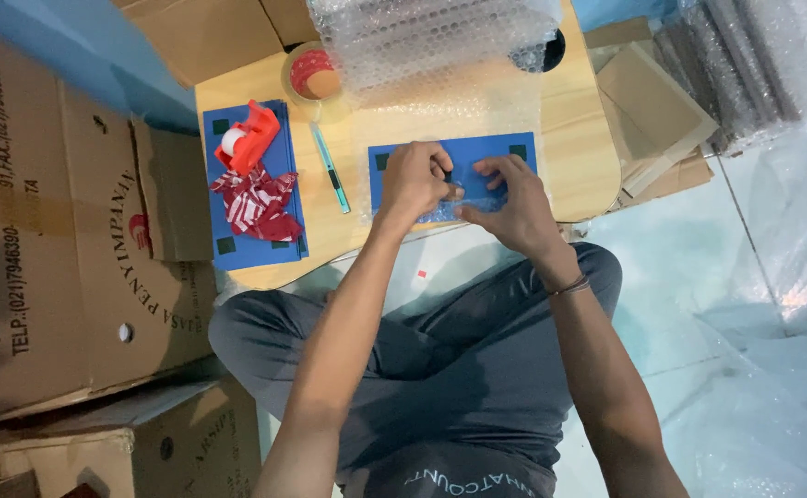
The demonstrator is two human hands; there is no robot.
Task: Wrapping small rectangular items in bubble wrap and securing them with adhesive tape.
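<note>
Wrapping work in hand, by the look of it: pressing a clear bubble-wrap sheet (pixel 440 111) down over a flat blue rectangular card folder (pixel 505 152) lying at the near edge of the low pale wooden counter (pixel 588 157), right in front of the crossed legs.

Left hand (pixel 415 180) on the folder's left half, fingers curled narrow and pinched together over a small dark spot at the wrap; cannot tell what is pinched there. Right hand (pixel 512 198) just beside it, fingers spread wide and flat on the wrap, gripping nothing.

As a judgement: close to fixing the fold, so calling next for one hand to stay down on the wrap while the other goes for the brown tape roll (pixel 314 74) or the teal-handled cutter (pixel 330 168), both near on the left.

Little spare room. Folder's near side almost flush with the counter edge, with wrap hanging over it. To the left, a stack of blue folders (pixel 237 240) carrying a red tape dispenser (pixel 249 136) and a red-and-white crumpled wrapper (pixel 258 203); beyond that, large cardboard boxes (pixel 44 231). More open on the right, over pale floor.
</note>
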